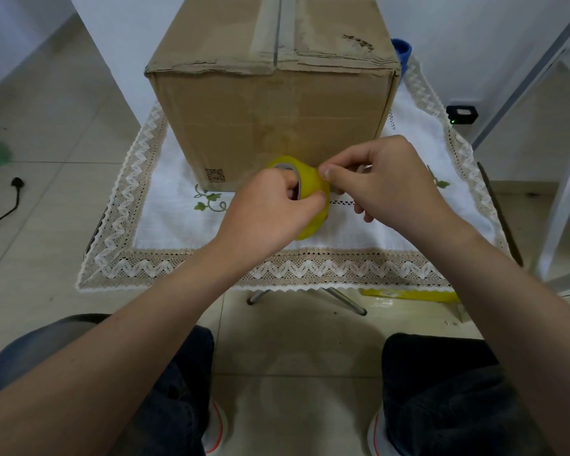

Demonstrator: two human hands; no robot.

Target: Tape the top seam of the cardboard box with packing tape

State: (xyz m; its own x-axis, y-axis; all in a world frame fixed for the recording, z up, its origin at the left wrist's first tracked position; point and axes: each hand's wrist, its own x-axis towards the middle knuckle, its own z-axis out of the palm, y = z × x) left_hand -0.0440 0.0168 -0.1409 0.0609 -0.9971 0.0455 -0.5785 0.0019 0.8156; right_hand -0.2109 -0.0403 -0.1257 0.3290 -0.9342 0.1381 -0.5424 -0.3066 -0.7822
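Observation:
A large cardboard box (270, 103) stands on a small table, its top flaps closed along a middle seam (278, 28) with old tape marks beside it. In front of the box I hold a roll of yellow packing tape (313, 192) above the tablecloth. My left hand (270, 209) grips the roll, fingers through its core. My right hand (382, 179) pinches at the roll's outer surface with thumb and forefinger. Whether a tape end is lifted cannot be told.
A white tablecloth with a lace border (277, 268) covers the table. A blue object (402, 49) shows behind the box at right. A black cable (4, 209) lies on the tiled floor at left, a yellow package (408, 295) under the table at right.

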